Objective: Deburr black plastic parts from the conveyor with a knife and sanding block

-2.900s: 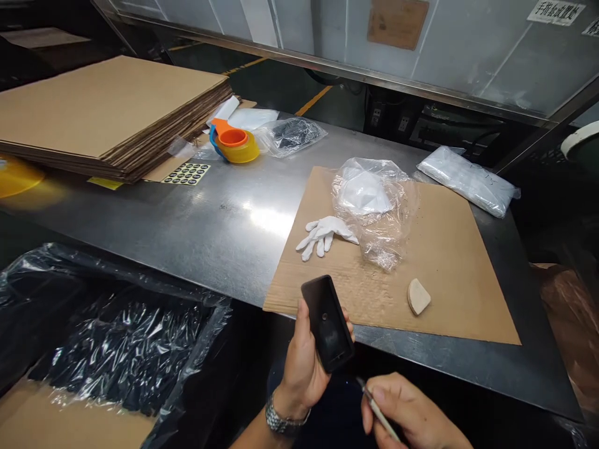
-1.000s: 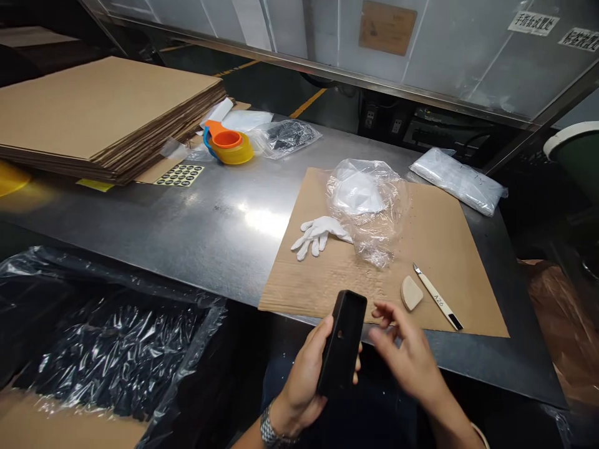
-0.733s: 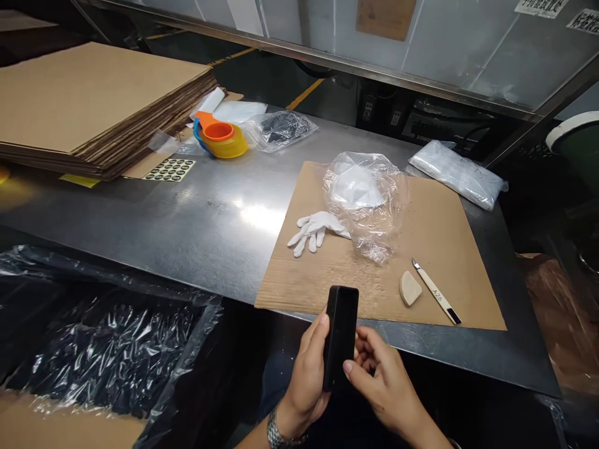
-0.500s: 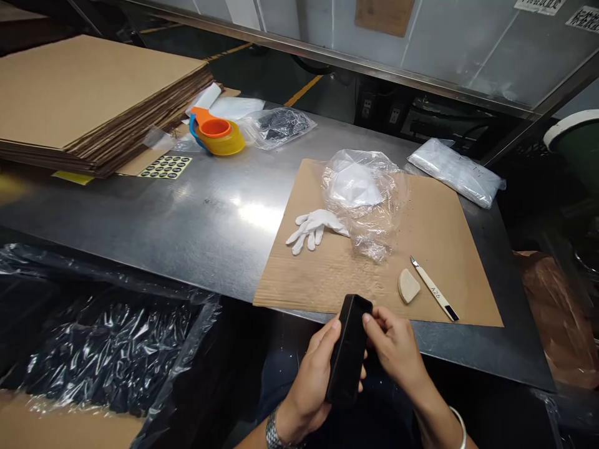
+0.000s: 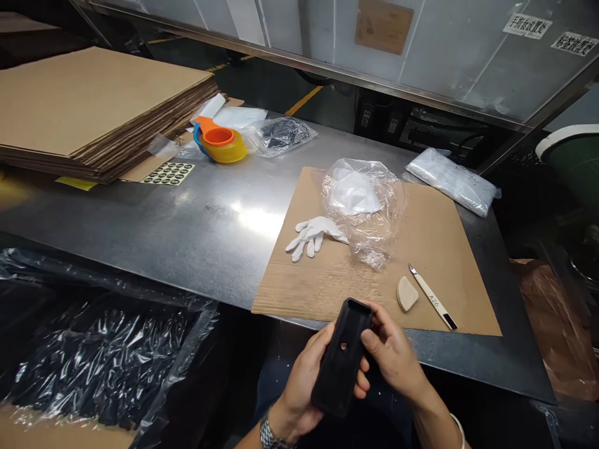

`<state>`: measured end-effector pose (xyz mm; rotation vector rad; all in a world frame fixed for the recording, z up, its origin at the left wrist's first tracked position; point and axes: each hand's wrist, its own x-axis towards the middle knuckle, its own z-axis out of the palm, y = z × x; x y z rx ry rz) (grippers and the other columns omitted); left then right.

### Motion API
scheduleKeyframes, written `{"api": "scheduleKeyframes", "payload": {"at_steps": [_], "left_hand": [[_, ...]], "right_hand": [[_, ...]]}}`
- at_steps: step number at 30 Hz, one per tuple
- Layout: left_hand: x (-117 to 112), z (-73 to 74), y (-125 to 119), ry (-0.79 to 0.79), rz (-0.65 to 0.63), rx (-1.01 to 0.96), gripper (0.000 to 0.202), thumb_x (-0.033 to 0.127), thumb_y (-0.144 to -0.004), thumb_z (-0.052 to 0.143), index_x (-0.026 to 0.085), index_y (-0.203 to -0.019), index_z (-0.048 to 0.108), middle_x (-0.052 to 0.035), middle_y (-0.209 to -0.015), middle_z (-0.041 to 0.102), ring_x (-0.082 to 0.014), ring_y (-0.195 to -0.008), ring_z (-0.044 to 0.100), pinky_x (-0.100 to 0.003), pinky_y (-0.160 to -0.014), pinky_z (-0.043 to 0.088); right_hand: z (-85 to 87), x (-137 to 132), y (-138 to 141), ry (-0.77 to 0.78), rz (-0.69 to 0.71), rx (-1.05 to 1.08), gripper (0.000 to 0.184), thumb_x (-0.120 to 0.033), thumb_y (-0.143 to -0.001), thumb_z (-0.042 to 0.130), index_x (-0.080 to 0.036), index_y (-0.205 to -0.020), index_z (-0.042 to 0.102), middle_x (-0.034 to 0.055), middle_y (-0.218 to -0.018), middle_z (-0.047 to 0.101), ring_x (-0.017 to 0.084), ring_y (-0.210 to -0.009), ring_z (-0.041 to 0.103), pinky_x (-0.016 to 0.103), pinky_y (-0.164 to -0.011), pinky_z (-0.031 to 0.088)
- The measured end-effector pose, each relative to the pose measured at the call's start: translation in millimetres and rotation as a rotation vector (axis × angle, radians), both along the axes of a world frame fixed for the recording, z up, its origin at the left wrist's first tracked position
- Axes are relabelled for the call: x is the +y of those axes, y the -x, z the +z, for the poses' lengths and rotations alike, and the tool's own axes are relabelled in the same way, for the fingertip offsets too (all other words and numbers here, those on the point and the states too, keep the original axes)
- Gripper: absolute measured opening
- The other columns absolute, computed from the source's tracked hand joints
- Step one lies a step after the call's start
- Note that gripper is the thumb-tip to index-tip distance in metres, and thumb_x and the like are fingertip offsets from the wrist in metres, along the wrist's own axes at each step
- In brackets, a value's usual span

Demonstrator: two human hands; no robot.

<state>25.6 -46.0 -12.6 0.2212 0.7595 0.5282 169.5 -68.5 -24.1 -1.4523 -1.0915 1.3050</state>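
Note:
A long black rectangular case [image 5: 340, 368] with a hollow inside and a small round hole is held in front of the table's near edge. My left hand [image 5: 304, 377] wraps round its left side and underside, the fingertips showing at the right. With thumb and fingers, my right hand [image 5: 390, 349] grips the upper right edge. On the cardboard sheet [image 5: 299, 287] beyond lie a craft knife [image 5: 433, 297] marked A26, a beige wedge-shaped block [image 5: 407, 294], a white glove [image 5: 314, 236] and a crumpled clear plastic bag [image 5: 367, 209] with white material inside.
A stack of cardboard sheets [image 5: 103, 100] fills the back left of the metal table [image 5: 201, 231]. Near it are a yellow tape roll [image 5: 234, 151], a sticker sheet [image 5: 168, 173] and a bag of black parts [image 5: 285, 135]. Packed plastic bags [image 5: 453, 178] lie back right; a plastic-lined box [image 5: 98, 362] stands lower left.
The black case has tilted so that its hollow inside and hole face me more. My right fingers have shifted round its upper edge. The camera view has tipped up slightly.

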Motion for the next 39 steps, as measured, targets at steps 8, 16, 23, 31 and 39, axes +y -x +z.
{"api": "scheduleKeyframes", "payload": {"at_steps": [8, 16, 23, 31, 39], "left_hand": [[-0.7, -0.3, -6.6, -0.029, -0.010, 0.069, 0.039, 0.042, -0.089, 0.038, 0.008, -0.101, 0.052, -0.0144, -0.069, 0.070, -0.0230, -0.057, 0.069, -0.028, -0.050, 0.054], [-1.7, 0.4, -7.4, -0.064, -0.012, 0.127, 0.038, 0.047, -0.086, 0.042, 0.012, -0.094, 0.055, -0.0110, -0.070, 0.070, -0.0206, -0.052, 0.066, -0.028, -0.046, 0.052], [-4.6, -16.0, -2.4, -0.730, -0.084, 0.467, 0.070, 0.038, -0.074, 0.064, 0.017, -0.135, 0.036, -0.0122, -0.142, 0.039, -0.0275, -0.131, 0.034, -0.039, -0.109, 0.025], [31.6, -40.6, -25.1, -1.183, -0.149, 1.056, 0.069, 0.030, -0.082, 0.045, 0.007, -0.141, 0.018, -0.0223, -0.135, 0.037, -0.0318, -0.126, 0.037, -0.047, -0.102, 0.033], [48.1, -75.5, -52.9, -1.366, -0.116, 1.376, 0.064, 0.024, -0.074, 0.048, 0.003, -0.134, 0.038, -0.0222, -0.125, 0.048, -0.0332, -0.113, 0.046, -0.042, -0.095, 0.038]], "right_hand": [[2.2, -2.2, 7.8, 0.005, -0.212, -0.291, 0.037, -0.046, -0.088, 0.042, -0.017, -0.105, 0.056, -0.0041, -0.058, 0.051, 0.010, -0.049, 0.044, 0.022, -0.048, 0.038], [5.2, 6.1, 7.2, -0.036, -0.244, -0.468, 0.036, -0.045, -0.090, 0.037, -0.018, -0.091, 0.060, -0.0013, -0.061, 0.056, 0.012, -0.052, 0.051, 0.021, -0.049, 0.039], [-4.0, 15.3, 2.2, -0.100, -0.219, -0.729, 0.040, -0.042, -0.093, 0.030, -0.019, -0.071, 0.054, -0.0011, -0.054, 0.052, 0.011, -0.046, 0.049, 0.022, -0.047, 0.034], [-2.0, 102.0, -47.6, -0.213, -0.230, -0.867, 0.030, -0.033, -0.094, 0.032, -0.017, -0.097, 0.058, 0.0003, -0.062, 0.063, 0.014, -0.058, 0.061, 0.023, -0.056, 0.042], [-8.2, 237.6, -80.6, -0.231, -0.074, -1.049, 0.024, -0.032, -0.089, 0.051, -0.016, -0.106, 0.057, 0.0055, -0.107, 0.059, 0.016, -0.089, 0.060, 0.036, -0.077, 0.050]]}}
